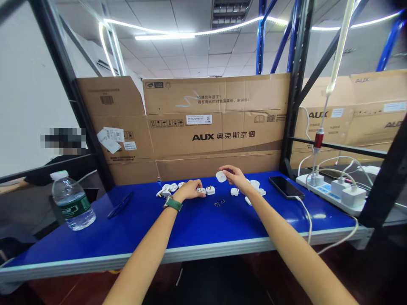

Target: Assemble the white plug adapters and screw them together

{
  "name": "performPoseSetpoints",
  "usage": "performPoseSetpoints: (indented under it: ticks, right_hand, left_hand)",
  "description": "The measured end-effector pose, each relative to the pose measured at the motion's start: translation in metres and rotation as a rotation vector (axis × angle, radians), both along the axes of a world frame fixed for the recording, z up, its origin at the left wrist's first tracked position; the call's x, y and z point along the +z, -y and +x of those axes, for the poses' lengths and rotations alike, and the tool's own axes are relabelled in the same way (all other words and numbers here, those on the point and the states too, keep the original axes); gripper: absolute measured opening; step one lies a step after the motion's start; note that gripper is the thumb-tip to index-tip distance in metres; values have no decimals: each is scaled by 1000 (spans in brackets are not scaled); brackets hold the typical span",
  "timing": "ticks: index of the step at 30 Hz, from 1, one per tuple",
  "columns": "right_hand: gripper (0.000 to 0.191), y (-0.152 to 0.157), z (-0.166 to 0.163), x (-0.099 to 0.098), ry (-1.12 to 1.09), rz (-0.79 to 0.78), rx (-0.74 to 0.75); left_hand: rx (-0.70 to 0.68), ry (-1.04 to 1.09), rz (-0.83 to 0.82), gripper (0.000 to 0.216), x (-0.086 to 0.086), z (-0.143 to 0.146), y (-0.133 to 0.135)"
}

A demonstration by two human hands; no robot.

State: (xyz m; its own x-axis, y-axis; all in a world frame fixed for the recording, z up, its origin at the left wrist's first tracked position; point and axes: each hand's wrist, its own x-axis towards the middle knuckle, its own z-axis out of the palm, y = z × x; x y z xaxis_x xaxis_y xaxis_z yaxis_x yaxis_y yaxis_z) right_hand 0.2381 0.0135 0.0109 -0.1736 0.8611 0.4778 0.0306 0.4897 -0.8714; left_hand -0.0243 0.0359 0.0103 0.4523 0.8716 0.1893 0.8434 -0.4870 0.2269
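Right hand [235, 174] pinches white squarish plastic cover [220, 176], broad face toward camera. Left hand [190, 190] grips white plastic piece [201, 191], long axis unclear.

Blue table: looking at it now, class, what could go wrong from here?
1. The dark bits lie loose on the table near both hands, so a brush might scatter them.
2. The right hand holds a white cover by its edge, off the table; it could slip.
3. The cable runs from the phone over the front edge; a snag might drag the phone.
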Motion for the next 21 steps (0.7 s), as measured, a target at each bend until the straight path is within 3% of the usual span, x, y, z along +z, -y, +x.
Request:
performPoseSetpoints:
  ticks: [4, 7, 13, 21]
  right_hand:
    - [44, 0, 1, 1, -10, -39, -30]
    - [45, -4, 0, -2, 35, -38, -90]
    - [39, -13, -7, -15, 93, -30, -225]
    - [30, -21, -15, -27, 149, -25, -318]
  left_hand:
    - [48, 89, 206, 33, 2, 7, 5]
    - [-27, 167, 319, 29, 6, 15, 11]
    - [-179, 216, 383, 29, 10, 34, 24]
    - [-232, 105, 419, 37, 7, 43, 29]
